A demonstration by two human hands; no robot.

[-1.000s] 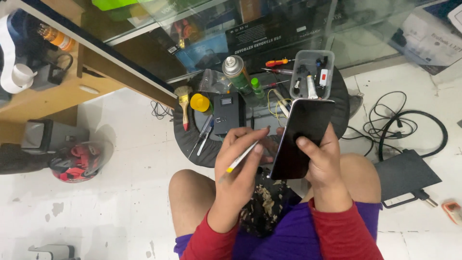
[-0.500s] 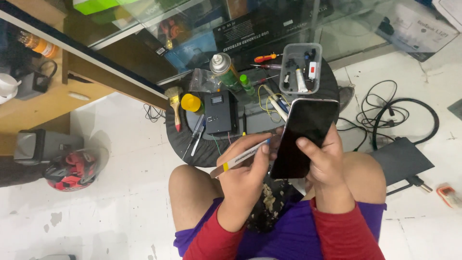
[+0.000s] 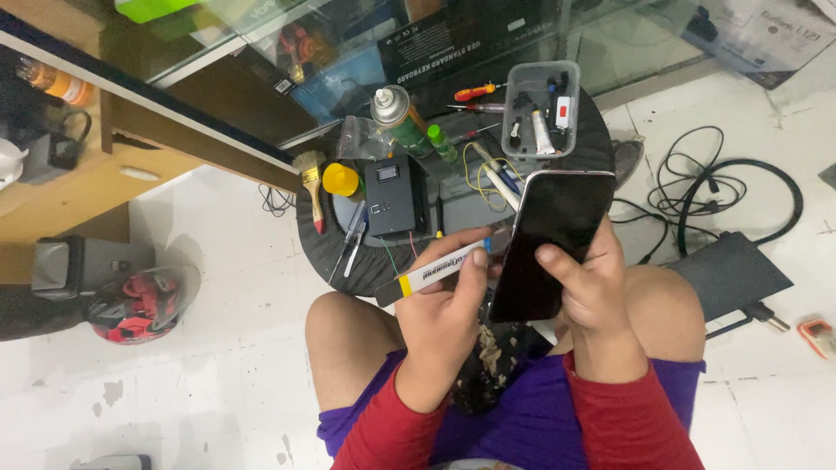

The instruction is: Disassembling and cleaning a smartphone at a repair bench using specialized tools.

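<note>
My right hand grips a black smartphone, screen side toward me, its top tilted away over the small round work table. My left hand holds a thin white tool with a yellow band and a dark tip, lying roughly crosswise with one end close to the phone's left edge. Both hands sit above my bare knees; I wear red sleeves and purple shorts.
The round table carries a black boxy device, a paintbrush, a yellow cap, a spray can, a green bottle, screwdrivers and a clear parts tray. A red helmet lies left; cables and a dark pad lie right.
The view has shifted closer. My left hand has turned the white tool from slanted to more level, near the phone's left edge. The phone stays in my right hand.
</note>
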